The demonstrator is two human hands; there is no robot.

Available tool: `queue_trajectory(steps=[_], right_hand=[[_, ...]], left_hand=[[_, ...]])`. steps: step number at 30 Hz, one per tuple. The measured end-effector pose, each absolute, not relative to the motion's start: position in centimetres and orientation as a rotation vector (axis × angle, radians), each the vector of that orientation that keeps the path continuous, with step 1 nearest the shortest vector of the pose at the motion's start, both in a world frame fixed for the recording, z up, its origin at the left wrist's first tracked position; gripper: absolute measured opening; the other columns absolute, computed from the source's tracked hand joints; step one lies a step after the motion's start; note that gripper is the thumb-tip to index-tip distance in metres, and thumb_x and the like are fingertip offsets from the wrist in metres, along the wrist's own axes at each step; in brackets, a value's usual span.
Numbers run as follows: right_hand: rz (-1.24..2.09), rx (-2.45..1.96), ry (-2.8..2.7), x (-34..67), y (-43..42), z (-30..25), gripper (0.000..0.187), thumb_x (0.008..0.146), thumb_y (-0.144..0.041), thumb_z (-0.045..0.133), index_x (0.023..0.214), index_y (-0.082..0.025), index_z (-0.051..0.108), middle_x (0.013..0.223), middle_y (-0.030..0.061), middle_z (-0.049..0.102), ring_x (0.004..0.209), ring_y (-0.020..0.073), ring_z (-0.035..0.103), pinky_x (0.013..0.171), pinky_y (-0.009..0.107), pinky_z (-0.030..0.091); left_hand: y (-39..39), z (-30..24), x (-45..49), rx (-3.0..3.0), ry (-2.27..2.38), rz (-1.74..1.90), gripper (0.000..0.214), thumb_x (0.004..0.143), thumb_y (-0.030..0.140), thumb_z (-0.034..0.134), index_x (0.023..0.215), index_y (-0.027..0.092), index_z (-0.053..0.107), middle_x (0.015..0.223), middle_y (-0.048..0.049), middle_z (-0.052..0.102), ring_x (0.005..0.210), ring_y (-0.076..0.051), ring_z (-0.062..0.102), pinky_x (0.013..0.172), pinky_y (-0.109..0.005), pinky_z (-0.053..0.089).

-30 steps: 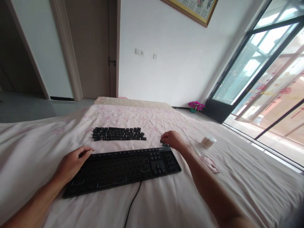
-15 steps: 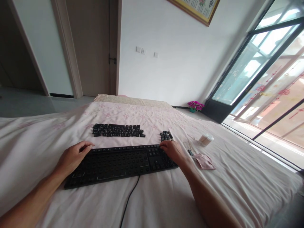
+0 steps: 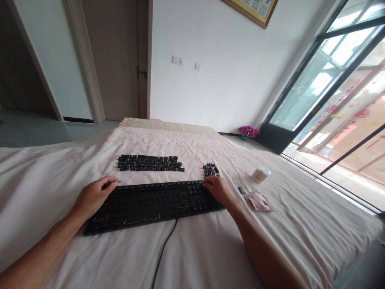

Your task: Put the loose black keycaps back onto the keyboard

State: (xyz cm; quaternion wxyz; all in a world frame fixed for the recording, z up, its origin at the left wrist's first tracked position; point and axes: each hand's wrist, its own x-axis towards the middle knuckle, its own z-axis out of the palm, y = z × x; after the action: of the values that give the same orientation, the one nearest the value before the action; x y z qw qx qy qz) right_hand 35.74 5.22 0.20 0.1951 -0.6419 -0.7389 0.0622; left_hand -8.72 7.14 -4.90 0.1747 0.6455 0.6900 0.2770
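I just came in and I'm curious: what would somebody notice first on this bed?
A black keyboard with many keys pulled off lies on the pink sheet. A left hand is on its left end and a right hand at its far right corner. Behind it the loose keycaps lie in neat rows, with a small pile to their right.

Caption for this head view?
Left hand and right hand rest on a black keyboard on a bed, loose keycaps behind.

Bright daylight from the window (image 3: 331,92); sharp, with wide-angle edge distortion.
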Motion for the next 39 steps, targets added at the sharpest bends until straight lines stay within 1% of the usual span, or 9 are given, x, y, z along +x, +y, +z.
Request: queue_trajectory(steps=[5, 8, 12, 15, 18, 22, 30, 35, 39], right_hand=[[0.075, -1.79, -2.194, 35.1, 4.1, 1.0, 0.026, 0.089, -0.025, 0.048, 0.1, -0.024, 0.072, 0.1, 0.0034, 0.068, 0.091, 0.0171, 0.061, 0.082, 0.025, 0.041], [0.062, -1.812, -2.272, 34.7, 3.6, 1.5, 0.029, 0.092, -0.023, 0.044, 0.101, -0.024, 0.071, 0.097, 0.0048, 0.068, 0.089, 0.0171, 0.061, 0.081, 0.025, 0.041], [0.036, -1.832, -2.338, 34.6, 3.5, 1.3, 0.025, 0.091, -0.024, 0.047, 0.097, -0.024, 0.071, 0.095, 0.0049, 0.066, 0.089, 0.0171, 0.061, 0.078, 0.024, 0.04], [0.023, -1.824, -2.341, 34.8, 3.7, 0.9, 0.024, 0.091, -0.023, 0.048, 0.099, -0.024, 0.07, 0.096, 0.0047, 0.065, 0.089, 0.0167, 0.061, 0.077, 0.023, 0.04], [0.062, -1.754, -2.31, 35.3, 4.1, 0.6, 0.023, 0.09, -0.023, 0.05, 0.102, -0.024, 0.07, 0.096, 0.0034, 0.066, 0.088, 0.0161, 0.061, 0.078, 0.024, 0.041], [0.132, -1.682, -2.288, 35.7, 4.4, 0.8, 0.022, 0.087, -0.024, 0.054, 0.1, -0.024, 0.072, 0.095, 0.0022, 0.067, 0.088, 0.0161, 0.061, 0.08, 0.024, 0.042], [0.105, -1.683, -2.373, 35.4, 4.7, 1.7, 0.02, 0.086, -0.024, 0.055, 0.096, -0.025, 0.073, 0.093, 0.0018, 0.067, 0.092, 0.0164, 0.06, 0.08, 0.024, 0.041], [0.091, -1.709, -2.43, 35.1, 4.6, 1.8, 0.02, 0.088, -0.023, 0.053, 0.09, -0.023, 0.073, 0.09, 0.0034, 0.067, 0.088, 0.0167, 0.061, 0.08, 0.023, 0.04], [0.105, -1.716, -2.44, 35.1, 4.4, 1.8, 0.023, 0.091, -0.025, 0.05, 0.093, -0.022, 0.072, 0.091, 0.0046, 0.067, 0.086, 0.017, 0.061, 0.078, 0.023, 0.04]], left_hand=[[7.0, -4.6, -8.6, 1.834, 1.938, 0.805, 0.038, 0.083, 0.052, 0.046, 0.101, 0.024, 0.065, 0.1, 0.0035, 0.071, 0.09, -0.017, 0.062, 0.077, -0.022, 0.041], [7.0, -4.7, -8.6, 1.822, 1.935, 0.812, 0.038, 0.083, 0.051, 0.047, 0.101, 0.024, 0.065, 0.102, 0.0026, 0.071, 0.092, -0.018, 0.062, 0.079, -0.023, 0.041], [7.2, -4.8, -8.7, 1.826, 1.913, 0.817, 0.038, 0.083, 0.05, 0.048, 0.101, 0.023, 0.066, 0.103, 0.0022, 0.071, 0.093, -0.018, 0.062, 0.081, -0.022, 0.041], [7.1, -4.8, -8.7, 1.83, 1.908, 0.817, 0.038, 0.083, 0.05, 0.047, 0.102, 0.023, 0.066, 0.104, 0.0028, 0.071, 0.093, -0.018, 0.061, 0.081, -0.022, 0.041], [7.0, -4.7, -8.7, 1.824, 1.913, 0.812, 0.039, 0.083, 0.051, 0.047, 0.102, 0.023, 0.065, 0.104, 0.0031, 0.071, 0.094, -0.018, 0.061, 0.081, -0.023, 0.041], [7.0, -4.8, -8.7, 1.828, 1.926, 0.814, 0.037, 0.083, 0.052, 0.045, 0.101, 0.025, 0.065, 0.103, 0.003, 0.07, 0.094, -0.018, 0.062, 0.079, -0.024, 0.041], [7.4, -5.2, -8.8, 1.849, 1.93, 0.864, 0.034, 0.08, 0.05, 0.048, 0.095, 0.027, 0.067, 0.099, 0.0027, 0.072, 0.09, -0.02, 0.065, 0.074, -0.024, 0.044], [7.3, -5.0, -8.8, 1.849, 1.942, 0.869, 0.034, 0.08, 0.049, 0.047, 0.095, 0.027, 0.068, 0.098, 0.0028, 0.072, 0.089, -0.02, 0.065, 0.073, -0.024, 0.044], [7.3, -5.1, -8.9, 1.848, 1.94, 0.859, 0.034, 0.08, 0.05, 0.047, 0.095, 0.027, 0.068, 0.099, 0.003, 0.072, 0.089, -0.019, 0.065, 0.074, -0.024, 0.044]])
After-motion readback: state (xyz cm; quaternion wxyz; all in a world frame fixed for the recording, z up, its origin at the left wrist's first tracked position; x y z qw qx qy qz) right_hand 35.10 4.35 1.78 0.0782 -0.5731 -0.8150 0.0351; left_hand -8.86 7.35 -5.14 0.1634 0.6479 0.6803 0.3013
